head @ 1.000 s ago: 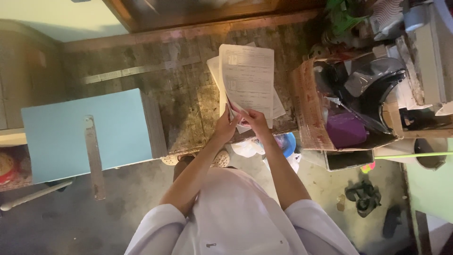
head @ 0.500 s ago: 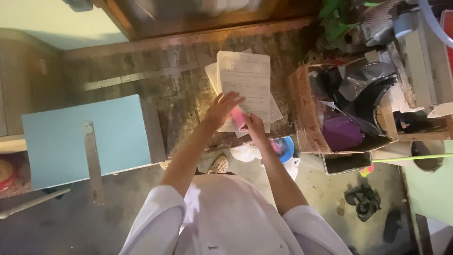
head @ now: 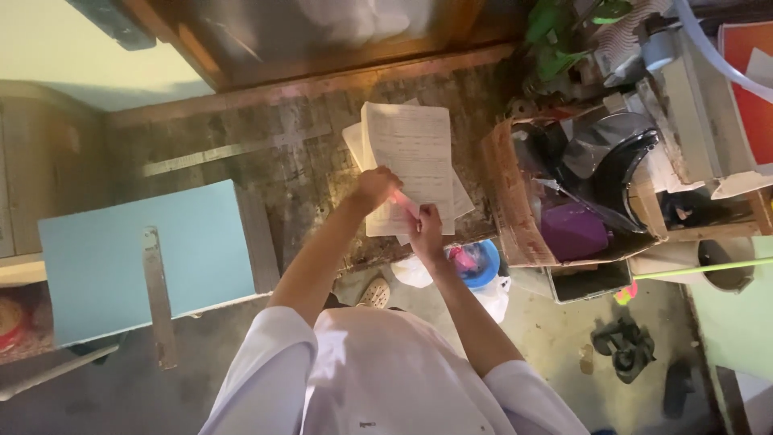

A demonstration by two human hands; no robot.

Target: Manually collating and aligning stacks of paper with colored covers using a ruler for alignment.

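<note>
I hold a sheaf of white papers [head: 415, 149] with handwriting over a worn stone counter [head: 274, 161]. My left hand [head: 376, 187] grips the left edge of the top sheet, fingers curled. At the bottom edge, my right hand [head: 425, 227] holds the sheaf together with a pink pen [head: 403, 201] that slants up towards my left hand. Further sheets stick out behind the top one.
A light blue board [head: 105, 258] with a metal ruler [head: 157, 294] lies at the left. A cardboard box [head: 515, 209] of clutter with a purple item [head: 573, 229] stands at the right. Below are a blue bowl [head: 481, 262], sandals [head: 624, 346] and a concrete floor.
My left hand left the bottom of the papers, lifted open over the sheet, and now grips its left edge. The papers rose slightly. My right hand stays at the bottom edge.
</note>
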